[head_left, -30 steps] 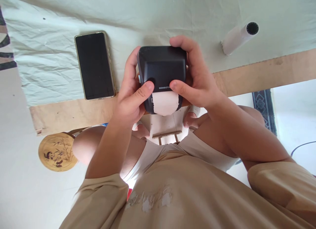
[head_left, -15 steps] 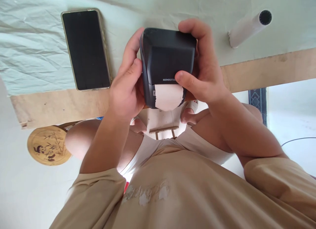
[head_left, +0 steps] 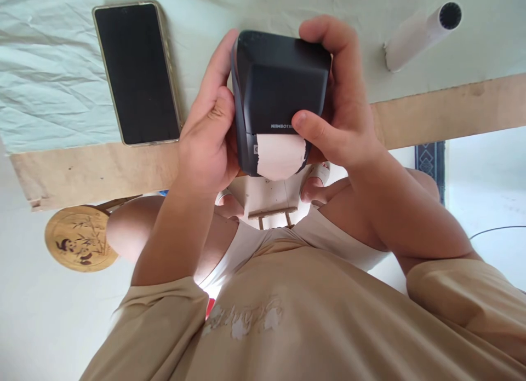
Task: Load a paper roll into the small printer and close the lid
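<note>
Basically the left hand (head_left: 207,143) is wrapped round the left side of the black label printer (head_left: 283,91), right hand (head_left: 341,118) clamped on its right side w/ thumb on the front near the logo. Printer sits between both hands, held above the table edge (head_left: 431,115), paper roll (head_left: 279,155) facing the body; phone (head_left: 136,73) lies further left, white tube (head_left: 419,35) off to the right.
</note>
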Action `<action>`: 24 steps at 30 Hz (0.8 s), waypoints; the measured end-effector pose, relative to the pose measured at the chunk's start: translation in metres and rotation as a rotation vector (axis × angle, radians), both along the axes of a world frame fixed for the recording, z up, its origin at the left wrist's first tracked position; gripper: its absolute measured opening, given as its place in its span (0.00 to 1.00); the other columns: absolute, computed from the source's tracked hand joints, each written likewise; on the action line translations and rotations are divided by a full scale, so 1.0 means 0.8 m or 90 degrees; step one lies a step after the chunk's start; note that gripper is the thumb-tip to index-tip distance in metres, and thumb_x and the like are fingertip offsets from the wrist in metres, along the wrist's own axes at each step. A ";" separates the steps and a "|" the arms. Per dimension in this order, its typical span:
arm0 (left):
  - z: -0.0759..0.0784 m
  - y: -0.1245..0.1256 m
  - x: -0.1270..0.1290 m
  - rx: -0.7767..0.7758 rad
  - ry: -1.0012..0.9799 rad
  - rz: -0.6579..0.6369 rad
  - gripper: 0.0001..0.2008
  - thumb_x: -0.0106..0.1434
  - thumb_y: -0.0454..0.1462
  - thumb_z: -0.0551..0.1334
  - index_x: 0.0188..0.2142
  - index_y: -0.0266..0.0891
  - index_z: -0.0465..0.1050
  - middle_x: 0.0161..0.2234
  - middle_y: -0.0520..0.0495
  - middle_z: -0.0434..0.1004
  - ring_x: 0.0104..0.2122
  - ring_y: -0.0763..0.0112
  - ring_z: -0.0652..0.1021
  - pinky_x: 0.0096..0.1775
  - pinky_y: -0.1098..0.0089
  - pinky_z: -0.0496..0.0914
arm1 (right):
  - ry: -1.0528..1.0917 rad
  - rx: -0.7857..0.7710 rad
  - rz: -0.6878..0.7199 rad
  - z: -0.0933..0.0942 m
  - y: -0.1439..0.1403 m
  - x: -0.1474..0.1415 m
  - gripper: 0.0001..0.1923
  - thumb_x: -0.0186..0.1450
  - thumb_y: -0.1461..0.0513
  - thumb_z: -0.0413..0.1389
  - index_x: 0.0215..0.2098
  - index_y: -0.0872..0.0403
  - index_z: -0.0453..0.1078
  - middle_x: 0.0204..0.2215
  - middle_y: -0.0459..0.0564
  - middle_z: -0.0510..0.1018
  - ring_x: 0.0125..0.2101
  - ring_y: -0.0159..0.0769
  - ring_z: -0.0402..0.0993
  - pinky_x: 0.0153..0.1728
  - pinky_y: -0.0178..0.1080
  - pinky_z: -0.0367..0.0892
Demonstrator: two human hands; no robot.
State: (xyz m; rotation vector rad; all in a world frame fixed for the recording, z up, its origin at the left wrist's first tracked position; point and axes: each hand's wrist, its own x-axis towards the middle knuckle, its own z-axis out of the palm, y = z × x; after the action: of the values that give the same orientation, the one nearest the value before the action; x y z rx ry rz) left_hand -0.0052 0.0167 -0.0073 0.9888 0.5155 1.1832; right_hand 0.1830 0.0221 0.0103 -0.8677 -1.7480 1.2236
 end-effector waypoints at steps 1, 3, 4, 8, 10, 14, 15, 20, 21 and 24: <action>0.002 -0.001 0.001 -0.003 0.002 0.000 0.22 0.58 0.45 0.62 0.52 0.51 0.65 0.50 0.53 0.73 0.69 0.56 0.48 0.71 0.53 0.49 | 0.010 0.006 0.006 0.000 0.000 0.000 0.33 0.58 0.49 0.57 0.57 0.44 0.51 0.57 0.45 0.59 0.35 0.24 0.65 0.26 0.29 0.64; 0.007 -0.005 0.003 -0.013 0.002 -0.001 0.21 0.59 0.44 0.62 0.52 0.49 0.64 0.48 0.53 0.74 0.68 0.56 0.52 0.70 0.54 0.51 | 0.036 0.029 0.016 -0.001 0.002 0.000 0.33 0.57 0.50 0.58 0.57 0.46 0.52 0.56 0.45 0.59 0.34 0.22 0.64 0.25 0.28 0.63; 0.010 -0.007 0.004 -0.022 0.002 0.001 0.21 0.59 0.42 0.61 0.52 0.48 0.64 0.48 0.52 0.73 0.67 0.55 0.54 0.69 0.54 0.53 | 0.042 0.036 0.019 -0.002 0.003 -0.001 0.33 0.57 0.50 0.58 0.56 0.47 0.52 0.56 0.46 0.59 0.34 0.21 0.64 0.25 0.28 0.63; 0.017 -0.011 0.006 -0.069 0.004 0.030 0.17 0.64 0.38 0.56 0.52 0.48 0.65 0.46 0.52 0.74 0.56 0.60 0.70 0.58 0.61 0.69 | 0.032 0.050 0.013 -0.001 0.004 0.000 0.33 0.57 0.50 0.58 0.56 0.48 0.52 0.57 0.47 0.59 0.42 0.25 0.67 0.28 0.28 0.66; 0.017 -0.011 0.005 -0.032 -0.009 0.009 0.17 0.62 0.38 0.58 0.52 0.48 0.67 0.47 0.54 0.74 0.50 0.64 0.75 0.53 0.64 0.72 | 0.015 0.054 0.007 0.001 0.003 0.001 0.33 0.58 0.50 0.57 0.57 0.49 0.52 0.58 0.47 0.59 0.48 0.29 0.67 0.34 0.29 0.70; 0.014 -0.009 0.003 -0.017 -0.025 -0.004 0.18 0.68 0.36 0.47 0.53 0.48 0.67 0.49 0.55 0.74 0.48 0.69 0.76 0.53 0.64 0.71 | -0.025 0.076 -0.005 0.004 0.001 0.004 0.32 0.59 0.50 0.56 0.58 0.47 0.53 0.60 0.45 0.58 0.57 0.35 0.62 0.46 0.34 0.72; 0.014 -0.009 0.003 -0.009 -0.034 -0.017 0.18 0.68 0.34 0.48 0.53 0.48 0.67 0.48 0.55 0.75 0.45 0.71 0.77 0.49 0.68 0.72 | -0.034 0.084 -0.008 0.004 0.001 0.005 0.31 0.59 0.49 0.55 0.58 0.46 0.53 0.60 0.45 0.58 0.58 0.36 0.62 0.48 0.34 0.72; 0.016 -0.010 0.006 -0.048 -0.059 0.013 0.19 0.68 0.32 0.45 0.53 0.45 0.66 0.47 0.53 0.75 0.42 0.75 0.74 0.43 0.74 0.71 | -0.061 0.113 -0.012 0.002 0.002 0.004 0.32 0.60 0.48 0.53 0.59 0.49 0.50 0.61 0.46 0.57 0.62 0.36 0.59 0.59 0.38 0.68; 0.017 -0.011 0.007 -0.053 -0.061 0.017 0.19 0.67 0.31 0.45 0.53 0.44 0.66 0.45 0.52 0.75 0.40 0.75 0.74 0.43 0.75 0.71 | -0.062 0.115 -0.013 0.002 0.002 0.004 0.32 0.60 0.48 0.52 0.59 0.48 0.50 0.61 0.46 0.57 0.63 0.36 0.58 0.60 0.39 0.67; 0.022 -0.013 0.010 -0.085 -0.052 0.042 0.18 0.67 0.31 0.46 0.53 0.42 0.65 0.41 0.51 0.76 0.37 0.77 0.73 0.42 0.75 0.71 | -0.064 0.111 -0.017 0.002 0.001 0.004 0.32 0.60 0.48 0.52 0.59 0.46 0.50 0.62 0.44 0.57 0.64 0.37 0.56 0.62 0.40 0.66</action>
State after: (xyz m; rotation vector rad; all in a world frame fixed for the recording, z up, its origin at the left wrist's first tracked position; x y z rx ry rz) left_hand 0.0028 0.0060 0.0106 0.8107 0.5581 1.2272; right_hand 0.1858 0.0232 0.0120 -0.8581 -1.8865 1.0080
